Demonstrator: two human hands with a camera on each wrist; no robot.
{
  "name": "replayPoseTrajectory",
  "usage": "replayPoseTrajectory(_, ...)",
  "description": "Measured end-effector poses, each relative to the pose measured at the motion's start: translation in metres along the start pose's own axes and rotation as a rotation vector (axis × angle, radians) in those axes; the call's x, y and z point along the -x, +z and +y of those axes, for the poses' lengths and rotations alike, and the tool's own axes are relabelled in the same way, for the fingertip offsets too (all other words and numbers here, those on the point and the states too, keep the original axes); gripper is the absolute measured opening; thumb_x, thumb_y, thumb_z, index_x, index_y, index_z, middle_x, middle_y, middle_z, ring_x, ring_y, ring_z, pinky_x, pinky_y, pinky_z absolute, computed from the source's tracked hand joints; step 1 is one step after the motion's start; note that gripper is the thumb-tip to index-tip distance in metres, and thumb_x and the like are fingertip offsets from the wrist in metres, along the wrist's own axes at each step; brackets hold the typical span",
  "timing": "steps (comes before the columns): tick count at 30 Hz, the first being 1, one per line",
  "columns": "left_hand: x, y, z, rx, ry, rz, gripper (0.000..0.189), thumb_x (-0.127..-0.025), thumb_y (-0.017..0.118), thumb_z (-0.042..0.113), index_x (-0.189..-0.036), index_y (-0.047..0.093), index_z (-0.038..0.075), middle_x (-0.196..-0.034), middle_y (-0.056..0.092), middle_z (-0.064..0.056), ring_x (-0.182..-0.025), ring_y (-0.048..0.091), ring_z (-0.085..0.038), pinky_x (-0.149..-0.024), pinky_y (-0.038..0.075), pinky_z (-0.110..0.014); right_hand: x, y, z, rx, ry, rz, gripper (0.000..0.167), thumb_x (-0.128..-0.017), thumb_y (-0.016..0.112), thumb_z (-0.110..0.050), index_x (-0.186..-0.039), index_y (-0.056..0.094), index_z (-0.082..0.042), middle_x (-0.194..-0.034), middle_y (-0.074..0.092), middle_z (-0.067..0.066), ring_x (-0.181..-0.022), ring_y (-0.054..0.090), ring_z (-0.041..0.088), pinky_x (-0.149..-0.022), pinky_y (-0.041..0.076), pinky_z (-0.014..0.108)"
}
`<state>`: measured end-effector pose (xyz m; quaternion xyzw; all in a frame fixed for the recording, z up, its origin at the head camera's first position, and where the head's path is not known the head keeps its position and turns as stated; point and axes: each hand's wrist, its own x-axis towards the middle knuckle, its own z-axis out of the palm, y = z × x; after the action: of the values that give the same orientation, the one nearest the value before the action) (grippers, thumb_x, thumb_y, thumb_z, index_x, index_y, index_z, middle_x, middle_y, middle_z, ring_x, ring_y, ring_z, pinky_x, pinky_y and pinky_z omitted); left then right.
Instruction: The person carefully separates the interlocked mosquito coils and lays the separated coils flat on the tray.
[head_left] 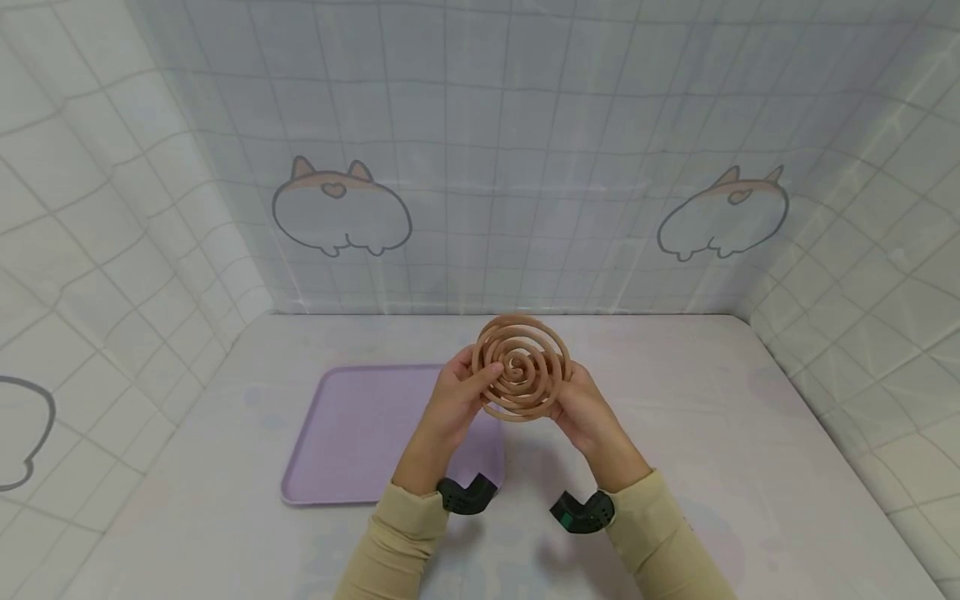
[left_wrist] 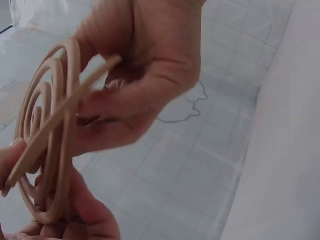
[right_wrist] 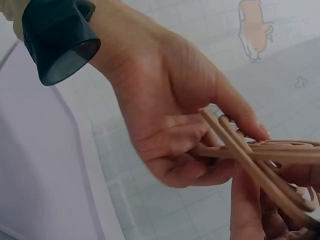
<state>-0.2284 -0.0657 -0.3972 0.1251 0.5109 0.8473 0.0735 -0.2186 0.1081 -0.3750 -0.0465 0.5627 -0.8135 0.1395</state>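
Two tan spiral mosquito coils point(head_left: 517, 367), lying against each other with strands crossing, are held up above the table between both hands. My left hand point(head_left: 448, 398) grips them at the left side, its thumb laid over the front of the rings toward the middle. From the right side my right hand point(head_left: 588, 414) holds the outer rings, its fingers partly hidden behind them. Seen edge-on in the left wrist view, the coils point(left_wrist: 70, 107) show one strand slanting across the others. In the right wrist view, loose coil ends point(right_wrist: 220, 127) stick out near the thumb and curled fingers.
A shallow purple tray point(head_left: 352, 433) lies on the white table point(head_left: 675, 450), left of and partly under the left arm. Walls of white gridded cloth point(head_left: 525, 233) with animal drawings stand at the back and both sides. Each wrist wears a dark camera band point(head_left: 585, 512).
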Motion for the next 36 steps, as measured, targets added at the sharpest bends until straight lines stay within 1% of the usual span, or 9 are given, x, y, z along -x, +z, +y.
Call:
replayPoseTrajectory(2,0.001,0.002,0.001,-0.046,0.009,0.024,0.025,-0.092,0.053,0.001,-0.116,0.049,-0.001,-0.091,0.063,-0.002,-0.079,0.06,-0.01,-0.069,0.049,-0.023,-0.001,0.001,0.0,0.002,0.015,0.024,0.008,-0.091,0.056,-0.009,-0.1,0.056,-0.008,-0.085,0.061,0.001,-0.072,0.062,0.011,-0.067,0.052,0.027)
replayPoseTrajectory(5,0.003,0.005,0.003,-0.108,0.015,0.047,0.027,-0.089,0.057,0.003,-0.115,0.05,-0.002,-0.09,0.064,-0.002,-0.078,0.061,-0.01,-0.068,0.05,-0.023,-0.002,0.002,0.0,0.006,0.034,0.055,0.002,-0.091,0.058,-0.012,-0.09,0.058,-0.011,-0.079,0.059,0.001,-0.067,0.059,0.011,-0.063,0.05,0.025)
replayPoseTrajectory(10,0.004,0.006,0.005,-0.165,0.024,0.057,0.029,-0.087,0.061,0.003,-0.113,0.052,-0.003,-0.091,0.063,-0.005,-0.078,0.062,-0.011,-0.066,0.051,-0.023,-0.004,0.003,0.0,-0.024,0.038,0.111,0.017,-0.091,0.056,-0.007,-0.076,0.061,-0.014,-0.067,0.057,-0.001,-0.058,0.055,0.009,-0.055,0.047,0.023)
replayPoseTrajectory(18,0.003,0.005,0.006,-0.217,0.079,0.131,0.043,-0.086,0.063,0.003,-0.125,0.046,0.001,-0.111,0.054,-0.012,-0.086,0.059,-0.012,-0.064,0.05,-0.024,-0.001,0.006,-0.002,-0.079,0.016,0.222,0.016,-0.09,0.056,-0.002,-0.076,0.057,-0.01,-0.062,0.05,0.0,-0.051,0.049,0.007,-0.05,0.044,0.021)
replayPoseTrajectory(23,0.004,0.006,0.007,-0.252,0.053,0.184,0.048,-0.084,0.065,0.004,-0.124,0.039,0.001,-0.118,0.05,-0.014,-0.083,0.06,-0.014,-0.061,0.051,-0.027,0.001,0.008,-0.003,-0.098,-0.011,0.229,0.017,-0.089,0.058,-0.001,-0.074,0.059,-0.01,-0.058,0.05,-0.001,-0.049,0.046,0.007,-0.049,0.041,0.02)
replayPoseTrajectory(25,0.004,0.007,0.007,-0.303,0.06,0.211,0.045,-0.083,0.067,0.006,-0.119,0.042,0.001,-0.115,0.05,-0.011,-0.085,0.058,-0.015,-0.062,0.051,-0.029,0.002,0.009,-0.002,-0.106,-0.018,0.23,0.018,-0.088,0.058,-0.001,-0.072,0.06,-0.011,-0.057,0.05,-0.001,-0.048,0.045,0.007,-0.049,0.04,0.02)
replayPoseTrajectory(30,0.006,0.009,0.007,-0.456,0.151,0.231,0.022,-0.081,0.071,0.009,-0.099,0.061,0.0,-0.094,0.058,-0.006,-0.086,0.053,-0.017,-0.069,0.046,-0.028,0.002,0.009,0.0,-0.12,-0.02,0.234,0.02,-0.087,0.059,0.0,-0.071,0.059,-0.012,-0.056,0.048,-0.003,-0.049,0.043,0.007,-0.049,0.039,0.02)
replayPoseTrajectory(33,0.007,0.012,0.01,-0.475,0.164,0.21,0.017,-0.081,0.07,0.008,-0.096,0.066,-0.001,-0.085,0.061,-0.004,-0.083,0.054,-0.018,-0.069,0.045,-0.027,0.0,0.009,0.001,-0.13,-0.017,0.227,0.014,-0.086,0.061,0.001,-0.077,0.06,-0.011,-0.061,0.052,-0.003,-0.056,0.05,0.007,-0.054,0.045,0.022)
replayPoseTrajectory(36,0.007,0.013,0.011,-0.474,0.15,0.208,0.018,-0.081,0.07,0.008,-0.096,0.066,-0.001,-0.084,0.062,-0.003,-0.081,0.056,-0.017,-0.067,0.047,-0.027,-0.001,0.011,0.001,-0.128,-0.014,0.218,0.01,-0.084,0.062,0.001,-0.085,0.059,-0.008,-0.066,0.056,-0.002,-0.061,0.056,0.008,-0.06,0.049,0.024)
